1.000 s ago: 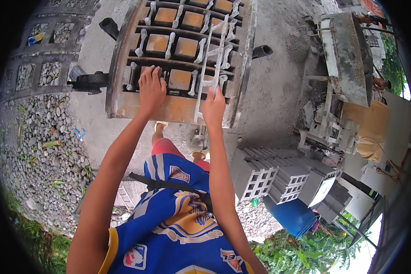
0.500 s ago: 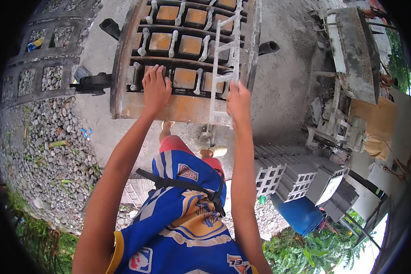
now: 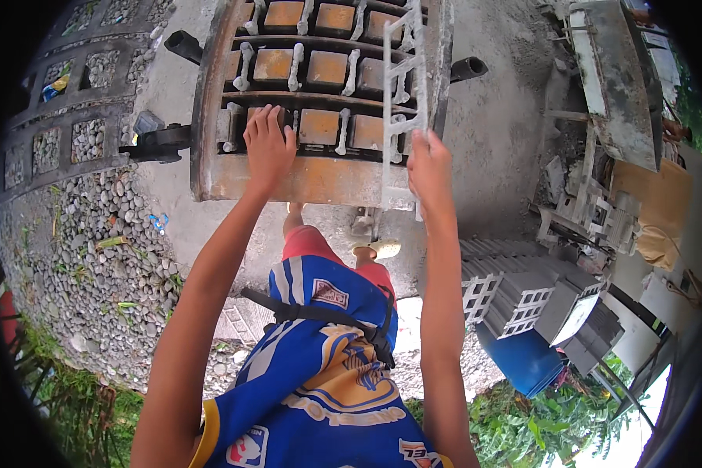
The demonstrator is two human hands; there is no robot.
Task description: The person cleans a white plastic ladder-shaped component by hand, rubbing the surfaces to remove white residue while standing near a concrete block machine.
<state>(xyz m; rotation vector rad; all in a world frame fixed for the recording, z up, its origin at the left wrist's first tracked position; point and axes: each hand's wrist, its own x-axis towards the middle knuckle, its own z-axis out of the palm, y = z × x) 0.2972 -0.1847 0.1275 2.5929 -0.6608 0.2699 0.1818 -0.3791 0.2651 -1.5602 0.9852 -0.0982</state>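
My left hand (image 3: pixel 269 152) lies over a rusty square block in the nearest row of a heavy metal block mould (image 3: pixel 320 181), fingers stretched forward and thumb apart. My right hand (image 3: pixel 430 173) is closed round the near right part of a light grey ladder-shaped frame (image 3: pixel 388 117). That frame stands along the right side of the mould, reaching over its rows, and its rough surface looks crusted with cement. Orange-brown square blocks (image 3: pixel 318 129) fill the mould in rows, with grey bone-shaped bars (image 3: pixel 342 131) between them. My fingers hide part of the left block.
Pipe stubs (image 3: pixel 468 69) stick out from the mould's sides. Grey latticed pieces (image 3: pixel 522 304) are stacked at the right, beside a blue drum (image 3: pixel 519 363). Pebbles (image 3: pixel 109 265) cover the ground at the left. A metal trough (image 3: pixel 612 82) stands far right.
My right hand has shifted the ladder-shaped frame a little to the right over the mould. My left hand stays on the same block. The whole view has moved slightly.
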